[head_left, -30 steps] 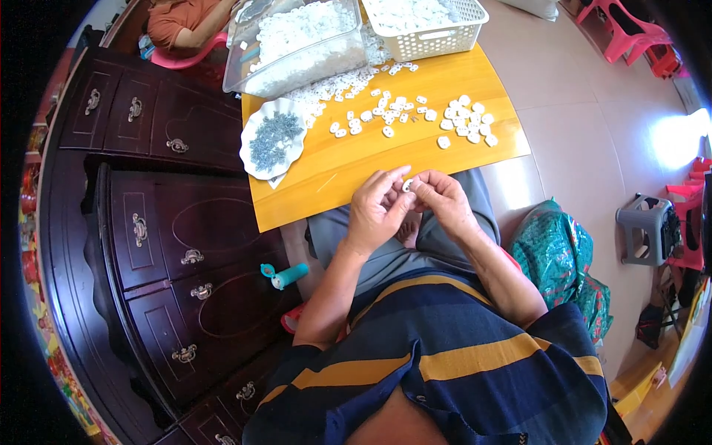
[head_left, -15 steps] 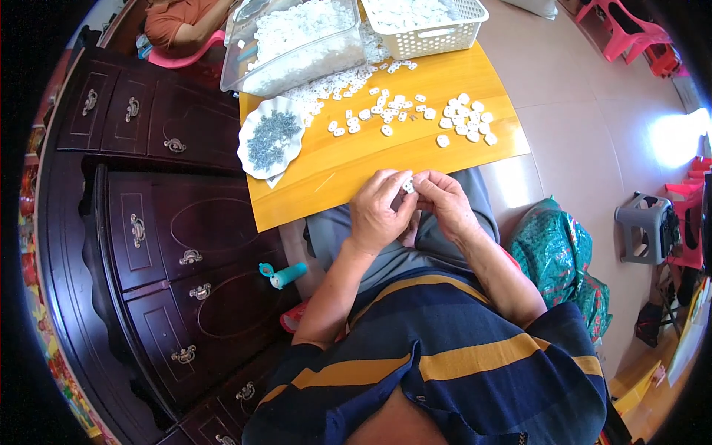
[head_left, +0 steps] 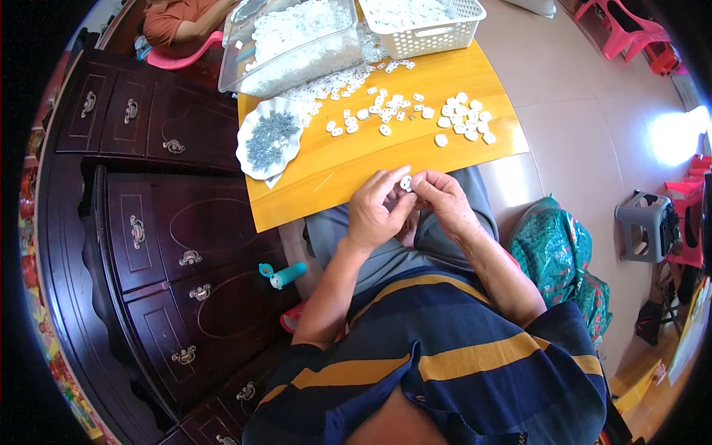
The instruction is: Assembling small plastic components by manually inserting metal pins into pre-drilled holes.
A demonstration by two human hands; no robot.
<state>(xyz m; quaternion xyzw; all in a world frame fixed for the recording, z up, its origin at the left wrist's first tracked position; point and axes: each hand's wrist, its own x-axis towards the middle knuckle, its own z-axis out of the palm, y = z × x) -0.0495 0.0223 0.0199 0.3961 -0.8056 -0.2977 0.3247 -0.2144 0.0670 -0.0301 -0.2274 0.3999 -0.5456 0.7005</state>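
Over my lap, just off the table's near edge, my two hands meet around one small white plastic piece with dark holes [head_left: 406, 183]. The fingers and thumb of my left hand [head_left: 377, 211] are closed on its left side. My right hand [head_left: 443, 202] pinches it from the right. Fingertips cover part of the piece. Beyond them, loose white two-holed pieces [head_left: 385, 130] lie scattered on the yellow wooden table [head_left: 334, 194]. A pile of rounder white pieces [head_left: 472, 119] lies to the right. Small grey parts [head_left: 271, 141] fill a white scalloped dish [head_left: 246, 157] at the left.
A clear bin [head_left: 311, 61] and a white basket [head_left: 426, 43], both full of white pieces, stand at the back. Dark wooden drawers [head_left: 148, 230] line the left. A green bag [head_left: 552, 241] and grey stool [head_left: 641, 226] are at the right. Another person's arm [head_left: 189, 26] shows at top left.
The fingers have shifted slightly around the white piece, so more of its face with the holes shows now. Both hands stay in nearly the same place.
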